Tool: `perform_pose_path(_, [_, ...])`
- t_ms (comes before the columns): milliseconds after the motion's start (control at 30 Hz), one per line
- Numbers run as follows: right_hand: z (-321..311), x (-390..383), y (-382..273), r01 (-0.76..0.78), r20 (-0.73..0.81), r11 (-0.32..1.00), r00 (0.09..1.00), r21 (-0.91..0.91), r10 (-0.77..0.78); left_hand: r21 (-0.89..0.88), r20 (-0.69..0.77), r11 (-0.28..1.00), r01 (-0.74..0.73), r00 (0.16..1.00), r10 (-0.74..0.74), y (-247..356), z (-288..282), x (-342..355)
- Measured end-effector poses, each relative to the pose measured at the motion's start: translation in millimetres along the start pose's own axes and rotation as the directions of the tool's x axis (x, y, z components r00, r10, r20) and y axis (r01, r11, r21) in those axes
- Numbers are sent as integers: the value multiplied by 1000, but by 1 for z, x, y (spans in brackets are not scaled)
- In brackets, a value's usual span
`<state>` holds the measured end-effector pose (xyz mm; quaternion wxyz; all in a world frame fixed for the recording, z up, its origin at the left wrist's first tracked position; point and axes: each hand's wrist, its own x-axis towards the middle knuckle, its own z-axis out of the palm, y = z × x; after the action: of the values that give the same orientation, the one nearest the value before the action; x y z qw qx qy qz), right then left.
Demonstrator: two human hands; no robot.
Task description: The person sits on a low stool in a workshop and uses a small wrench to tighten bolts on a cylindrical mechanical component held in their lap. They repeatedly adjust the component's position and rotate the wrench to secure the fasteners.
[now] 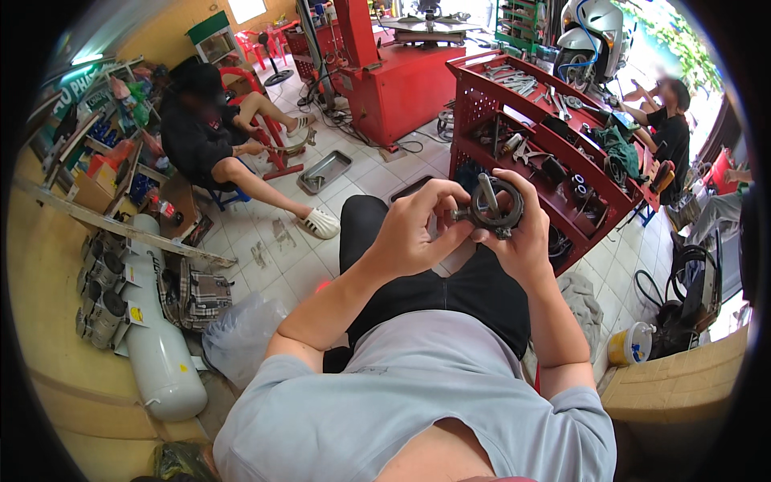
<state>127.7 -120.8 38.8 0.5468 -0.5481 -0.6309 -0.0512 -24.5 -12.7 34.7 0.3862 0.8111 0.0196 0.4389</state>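
Note:
In front of my lap I hold up a dark ring-shaped metal part (514, 215). A light metal pin (487, 191) shows at its opening; I cannot tell how it is joined. My right hand (526, 241) is closed around the ring's right side, thumb below and fingers over the top. From the ring's left side juts a small bolt-like stub (460, 214). My left hand (414, 229) is closed in a pinch at that stub, thumb and bent forefinger either side of it. The ring's far side is hidden.
Ahead right stands a red tool cart (554, 193) with wrenches. A metal tray (325, 173) lies on the tiled floor. A seated person (201, 136) works at left, another person (671, 120) at right. A grey cylinder tank (161, 337) and plastic bag (245, 329) flank my left.

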Motion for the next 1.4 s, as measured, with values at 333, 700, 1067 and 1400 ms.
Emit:
perform_pose_path(333, [0,-1,1,26,-4,999,1000,-35,-26,19,-38,997,-72,997,73,-10,9,-6])
perform_pose_path(700, [6,0,1,30,-8,1000,1000,9,-30,376,-2,873,-312,941,337,-18,7,0])
perform_pose_path(1067, [15,-3,-1,-90,-18,934,995,346,103,329,-58,925,-192,973,223,-6,6,-3])
perform_pose_path(1400, [19,-4,1,-163,-13,893,983,420,185,282,-100,929,-239,956,276,-9,10,-1])
